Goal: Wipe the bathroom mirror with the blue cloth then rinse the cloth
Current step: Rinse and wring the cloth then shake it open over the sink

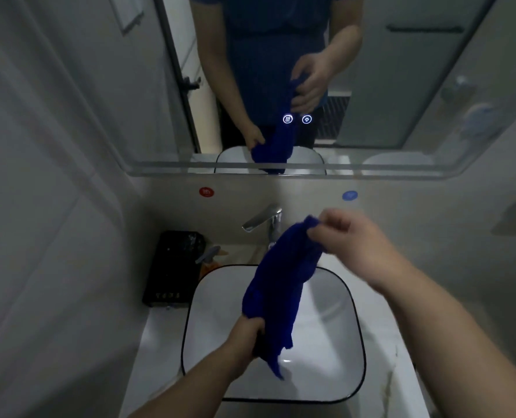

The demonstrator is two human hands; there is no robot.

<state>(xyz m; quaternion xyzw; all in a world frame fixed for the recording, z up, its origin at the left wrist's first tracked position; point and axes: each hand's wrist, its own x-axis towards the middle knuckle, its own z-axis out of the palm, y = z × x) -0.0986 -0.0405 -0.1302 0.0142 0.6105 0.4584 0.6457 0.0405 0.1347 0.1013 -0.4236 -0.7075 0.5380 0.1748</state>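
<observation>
The blue cloth (pixel 281 282) hangs stretched over the white sink (pixel 335 342). My left hand (pixel 246 336) grips its lower part, low over the basin. My right hand (pixel 350 239) pinches the cloth's top corner, up near the chrome tap (pixel 262 220). The mirror (pixel 386 86) fills the wall above and reflects both hands and the cloth. Two lit touch icons (pixel 296 119) glow near the mirror's lower middle.
A black box (pixel 172 267) stands on the counter left of the sink, with a spray bottle (pixel 210 257) beside it. Red (pixel 206 192) and blue (pixel 349 195) round stickers sit on the wall below the mirror. White countertop (pixel 398 342) runs right of the basin.
</observation>
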